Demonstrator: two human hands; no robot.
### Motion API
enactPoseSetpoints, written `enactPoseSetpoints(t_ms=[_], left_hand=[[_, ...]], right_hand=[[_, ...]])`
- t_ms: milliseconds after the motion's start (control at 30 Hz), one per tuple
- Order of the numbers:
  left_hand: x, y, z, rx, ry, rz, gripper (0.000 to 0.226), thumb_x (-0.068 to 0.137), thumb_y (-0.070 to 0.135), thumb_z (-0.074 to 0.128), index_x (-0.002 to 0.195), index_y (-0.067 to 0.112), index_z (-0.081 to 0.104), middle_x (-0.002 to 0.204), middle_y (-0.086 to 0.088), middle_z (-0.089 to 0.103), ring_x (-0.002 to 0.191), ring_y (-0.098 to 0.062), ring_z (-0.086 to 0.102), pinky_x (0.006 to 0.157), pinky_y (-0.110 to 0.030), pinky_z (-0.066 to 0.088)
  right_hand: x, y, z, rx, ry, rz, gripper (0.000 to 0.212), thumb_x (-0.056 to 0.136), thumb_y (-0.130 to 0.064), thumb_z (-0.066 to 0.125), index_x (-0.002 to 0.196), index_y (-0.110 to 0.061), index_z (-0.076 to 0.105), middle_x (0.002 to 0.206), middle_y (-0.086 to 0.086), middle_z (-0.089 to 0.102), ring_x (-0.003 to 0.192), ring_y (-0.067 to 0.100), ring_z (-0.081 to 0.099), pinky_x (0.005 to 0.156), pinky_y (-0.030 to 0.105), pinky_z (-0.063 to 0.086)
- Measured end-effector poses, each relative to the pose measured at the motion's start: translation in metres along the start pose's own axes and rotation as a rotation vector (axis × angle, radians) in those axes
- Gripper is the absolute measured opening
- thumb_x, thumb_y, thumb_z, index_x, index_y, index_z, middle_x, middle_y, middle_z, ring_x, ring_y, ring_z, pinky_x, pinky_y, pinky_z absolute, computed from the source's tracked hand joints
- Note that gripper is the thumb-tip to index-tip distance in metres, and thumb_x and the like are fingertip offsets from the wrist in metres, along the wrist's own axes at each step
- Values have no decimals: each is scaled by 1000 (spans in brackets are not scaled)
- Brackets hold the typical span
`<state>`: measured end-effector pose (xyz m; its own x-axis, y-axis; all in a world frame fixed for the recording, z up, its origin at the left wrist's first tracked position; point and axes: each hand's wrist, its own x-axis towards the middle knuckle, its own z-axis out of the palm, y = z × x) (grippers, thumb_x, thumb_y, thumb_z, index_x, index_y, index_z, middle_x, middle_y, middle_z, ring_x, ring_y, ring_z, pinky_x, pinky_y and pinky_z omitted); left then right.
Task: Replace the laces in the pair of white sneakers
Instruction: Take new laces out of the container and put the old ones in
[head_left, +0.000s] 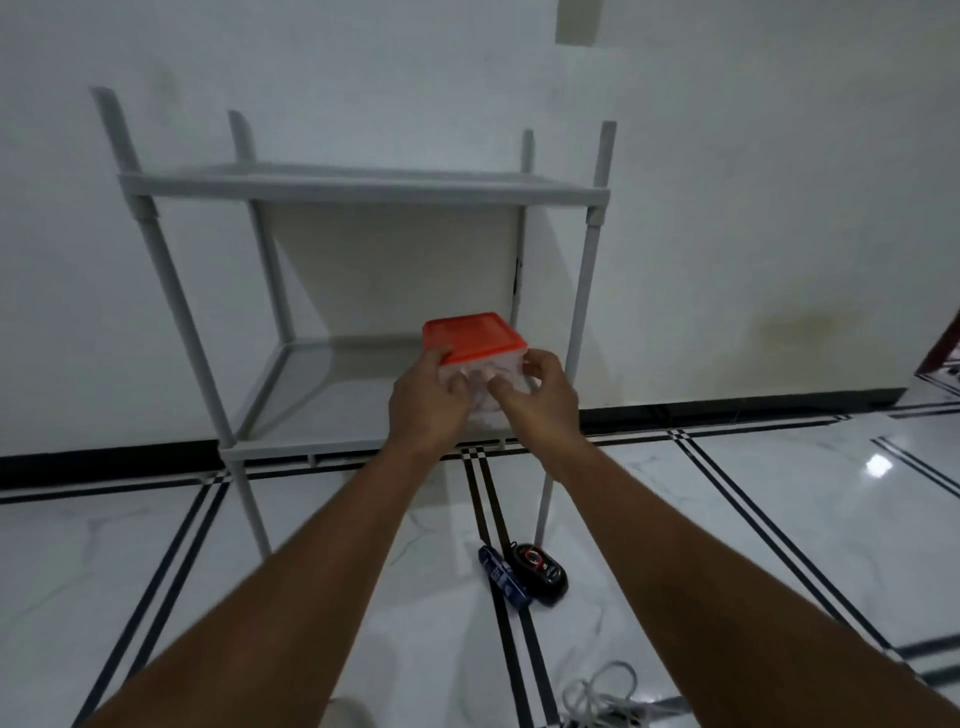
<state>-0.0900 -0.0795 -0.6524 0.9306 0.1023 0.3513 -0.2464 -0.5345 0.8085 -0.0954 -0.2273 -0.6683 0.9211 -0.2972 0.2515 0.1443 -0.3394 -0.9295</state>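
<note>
A clear plastic box with an orange lid sits on the lower shelf of a grey rack, near its right side. My left hand grips the box's left front corner, thumb up at the lid's edge. My right hand grips its right front side, fingers curled round the wall. White laces lie in a loose tangle on the floor at the bottom edge. No sneakers are in view.
The grey rack's upper shelf holds nothing. On the tiled floor by the rack's right front leg lie a black device with a red ring and a dark blue packet. A white wall stands behind.
</note>
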Motion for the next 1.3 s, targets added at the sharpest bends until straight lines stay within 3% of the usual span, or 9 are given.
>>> enactPoseSetpoints(t_ms=[167,367,500,700,833,933,1033,1167,1300], left_hand=[[-66,47,-62,-77,36,-4,30,103,35,59,134,33,60,115,8,70,87,-2,63,68,-18,46],[-124,72,-128,-106,-195,-98,20,94,36,72,114,33,68,103,4,72,88,-11,70,70,-27,55],[-154,47,-136,-35,-451,-236,21,93,44,74,101,25,70,97,-2,75,86,-22,74,80,-43,62],[-207,-48,-88,62,-645,-470,45,94,61,66,95,16,67,90,-10,72,68,-21,67,64,-34,55],[-245,-104,-55,296,-691,-354,34,97,60,60,96,27,68,110,-3,70,95,-22,63,77,-32,49],[-257,-120,-44,370,-693,-266,35,101,51,60,111,21,75,120,-2,72,111,-23,63,92,-34,49],[-261,-123,-38,265,-630,-231,30,102,45,62,113,23,78,114,4,76,105,-19,67,89,-33,51],[-263,-126,-34,267,-600,-224,28,98,51,65,104,28,81,99,8,77,92,-16,67,82,-33,52],[-262,-124,-28,297,-585,-240,25,95,45,69,94,23,81,89,7,75,86,-17,67,68,-28,45]], right_hand=[[-68,-51,-32,141,-119,-16,67,72,-65,89,121,-57,45,133,-6,60,122,17,64,102,47,59],[-150,-83,-62,200,-78,49,68,78,-44,94,132,-32,54,126,-9,70,111,6,70,86,26,59],[-200,-48,-62,19,-152,83,25,83,-48,89,102,-37,77,94,-17,80,89,0,76,88,34,63],[-264,45,-38,-159,-253,247,23,89,-47,83,106,-31,82,93,-15,80,85,-4,73,86,31,62],[-295,91,-32,-266,-291,311,19,88,-49,81,99,-34,79,89,-15,77,80,-3,68,69,16,47],[-303,106,-27,-305,-311,302,34,89,-48,78,117,-31,80,102,-10,81,95,7,73,82,25,56],[-303,113,-26,-309,-284,288,36,91,-48,74,121,-29,79,105,-5,81,97,13,73,80,25,53],[-304,117,-27,-336,-291,271,29,95,-47,74,117,-29,79,92,-9,77,81,3,66,62,4,38],[-308,124,-29,-309,-305,270,26,96,-49,74,114,-31,78,84,-14,74,82,-8,65,64,9,40]])
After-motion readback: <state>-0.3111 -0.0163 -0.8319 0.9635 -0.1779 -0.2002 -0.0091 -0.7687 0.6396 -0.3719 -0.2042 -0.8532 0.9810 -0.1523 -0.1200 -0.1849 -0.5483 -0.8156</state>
